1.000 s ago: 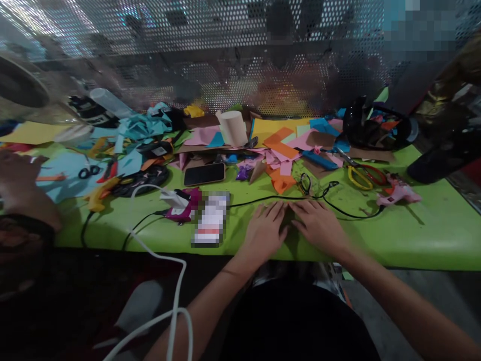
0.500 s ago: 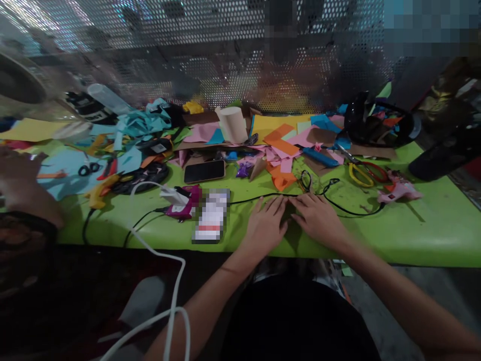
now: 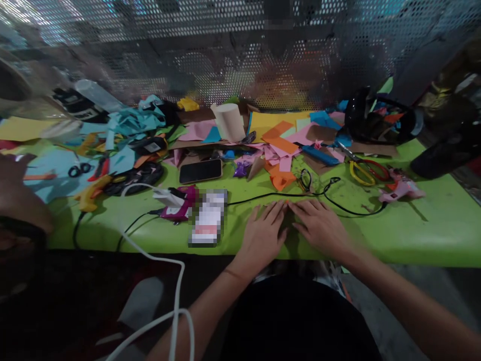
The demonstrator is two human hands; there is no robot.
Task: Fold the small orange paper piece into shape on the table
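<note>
My left hand [image 3: 263, 231] and my right hand [image 3: 320, 224] lie flat side by side on the green table [image 3: 421, 230], fingers stretched out and fingertips nearly touching. A tiny orange tip shows between the fingertips; what lies under the hands is hidden. A black cable [image 3: 263, 196] runs just past the fingertips. An orange folded paper [image 3: 282, 179] and black-framed glasses [image 3: 305, 178] lie a little farther off.
A black phone [image 3: 200, 171], a blurred packet [image 3: 209, 217], a magenta glue gun [image 3: 179, 206], a pink glue gun [image 3: 400, 189], yellow-red scissors [image 3: 364, 171], a paper roll [image 3: 228, 121] and coloured paper scraps [image 3: 278, 140] crowd the table. Another person's hand [image 3: 17, 193] is at left.
My hands have stayed flat on the table in nearly the same place. The view has shifted slightly.
</note>
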